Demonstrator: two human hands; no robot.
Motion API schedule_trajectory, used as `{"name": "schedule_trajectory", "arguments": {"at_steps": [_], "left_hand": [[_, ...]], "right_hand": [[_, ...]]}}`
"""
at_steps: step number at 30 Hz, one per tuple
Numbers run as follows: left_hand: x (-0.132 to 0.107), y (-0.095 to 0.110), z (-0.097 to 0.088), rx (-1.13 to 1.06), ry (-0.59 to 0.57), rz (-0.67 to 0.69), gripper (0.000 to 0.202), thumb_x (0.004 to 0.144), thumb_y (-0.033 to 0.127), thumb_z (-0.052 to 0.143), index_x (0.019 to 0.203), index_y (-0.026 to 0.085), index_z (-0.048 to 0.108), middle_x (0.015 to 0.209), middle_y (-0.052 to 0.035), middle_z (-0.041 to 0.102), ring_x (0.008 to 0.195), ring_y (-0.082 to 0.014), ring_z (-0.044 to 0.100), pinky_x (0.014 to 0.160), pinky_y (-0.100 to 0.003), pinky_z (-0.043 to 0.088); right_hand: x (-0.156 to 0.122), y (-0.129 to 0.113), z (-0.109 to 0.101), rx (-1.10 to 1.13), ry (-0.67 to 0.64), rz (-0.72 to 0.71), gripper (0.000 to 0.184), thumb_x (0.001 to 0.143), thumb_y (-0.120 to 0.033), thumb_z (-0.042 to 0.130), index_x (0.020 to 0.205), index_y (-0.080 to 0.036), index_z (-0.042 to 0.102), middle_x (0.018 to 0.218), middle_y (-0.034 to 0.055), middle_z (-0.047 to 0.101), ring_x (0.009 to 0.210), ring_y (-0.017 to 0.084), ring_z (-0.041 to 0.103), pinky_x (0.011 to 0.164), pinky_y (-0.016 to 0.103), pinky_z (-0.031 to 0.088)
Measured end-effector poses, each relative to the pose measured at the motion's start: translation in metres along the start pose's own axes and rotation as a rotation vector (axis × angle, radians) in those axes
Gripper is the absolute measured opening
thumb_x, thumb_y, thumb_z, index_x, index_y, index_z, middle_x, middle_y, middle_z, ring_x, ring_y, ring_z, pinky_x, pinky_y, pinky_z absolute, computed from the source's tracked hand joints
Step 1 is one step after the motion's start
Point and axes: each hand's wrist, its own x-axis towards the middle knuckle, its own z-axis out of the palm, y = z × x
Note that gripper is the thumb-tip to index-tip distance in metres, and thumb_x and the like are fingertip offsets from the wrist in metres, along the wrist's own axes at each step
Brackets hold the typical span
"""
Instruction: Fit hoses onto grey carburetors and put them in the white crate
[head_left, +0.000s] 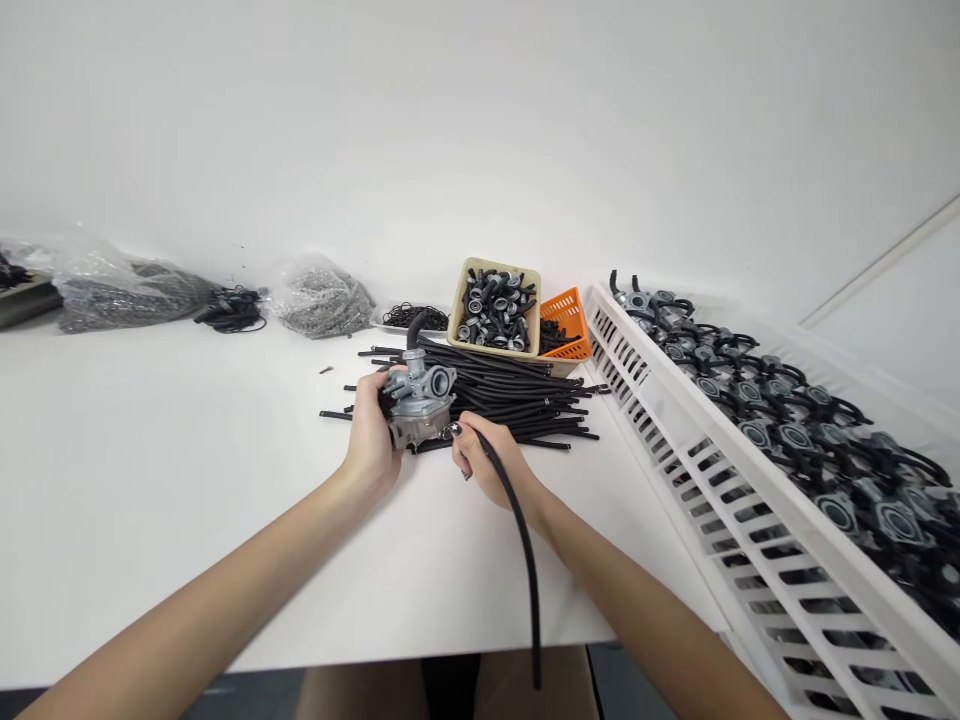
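My left hand is closed around a silver carburetor, held just above the white table with its round flanged opening turned to the right. A black rubber cap with a bent tube rises from its top. Between the thumb and fingers of my right hand is a black rubber hose, its near end at the lower right of the carburetor. The rest of that hose curves down past the table's front edge. Whether its tip sits on a fitting is hidden by my fingers. Behind both hands lies a pile of cut black hoses.
At the back stand a beige basket of black caps, an orange basket and a tray of thin black rings. Bags of small metal parts lie leftward. A long white crate full of carburetors borders the right side.
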Motion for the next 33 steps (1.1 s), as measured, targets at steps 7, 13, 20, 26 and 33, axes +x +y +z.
{"name": "schedule_trajectory", "arguments": {"at_steps": [7, 13, 20, 26, 33], "left_hand": [[0.001, 0.005, 0.002, -0.029, 0.004, -0.089, 0.023, 0.069, 0.040, 0.057, 0.077, 0.019, 0.061, 0.062, 0.0017, 0.065, 0.056, -0.0184, 0.063, 0.042, -0.023, 0.042], [0.002, 0.007, 0.001, -0.108, -0.030, -0.128, 0.022, 0.069, 0.036, 0.056, 0.078, 0.017, 0.062, 0.066, 0.0000, 0.066, 0.065, -0.0214, 0.067, 0.056, -0.027, 0.053], [-0.003, 0.010, 0.001, -0.150, -0.132, -0.179, 0.018, 0.074, 0.030, 0.049, 0.075, 0.016, 0.060, 0.066, -0.0014, 0.066, 0.070, -0.0228, 0.068, 0.063, -0.030, 0.056], [-0.008, 0.011, 0.003, -0.134, -0.130, -0.223, 0.018, 0.077, 0.029, 0.048, 0.069, 0.016, 0.059, 0.057, -0.0004, 0.060, 0.058, -0.0194, 0.063, 0.057, -0.028, 0.054], [-0.008, 0.013, 0.004, -0.096, -0.153, -0.208, 0.019, 0.076, 0.028, 0.047, 0.074, 0.016, 0.061, 0.059, 0.0004, 0.060, 0.047, -0.0140, 0.055, 0.044, -0.022, 0.046]], "right_hand": [[0.004, -0.003, -0.018, 0.302, -0.090, 0.028, 0.041, 0.081, -0.053, 0.063, 0.061, -0.018, 0.057, 0.059, 0.0002, 0.058, 0.057, 0.012, 0.053, 0.058, 0.025, 0.042], [0.002, 0.000, -0.021, 0.508, -0.178, 0.033, 0.038, 0.083, -0.053, 0.065, 0.070, -0.017, 0.066, 0.069, 0.0048, 0.066, 0.063, 0.014, 0.056, 0.060, 0.027, 0.040], [0.007, 0.013, -0.011, 0.550, 0.023, 0.073, 0.038, 0.071, -0.054, 0.076, 0.070, -0.019, 0.063, 0.059, -0.0001, 0.062, 0.054, 0.011, 0.051, 0.053, 0.025, 0.037], [0.012, 0.011, -0.006, 0.499, 0.151, 0.080, 0.049, 0.057, -0.055, 0.084, 0.066, -0.020, 0.051, 0.057, -0.0043, 0.053, 0.052, 0.009, 0.046, 0.050, 0.024, 0.035], [0.011, 0.002, 0.000, 0.549, 0.300, 0.066, 0.058, 0.046, -0.042, 0.092, 0.073, -0.022, 0.044, 0.067, -0.0053, 0.055, 0.061, 0.011, 0.050, 0.056, 0.024, 0.040]]}}
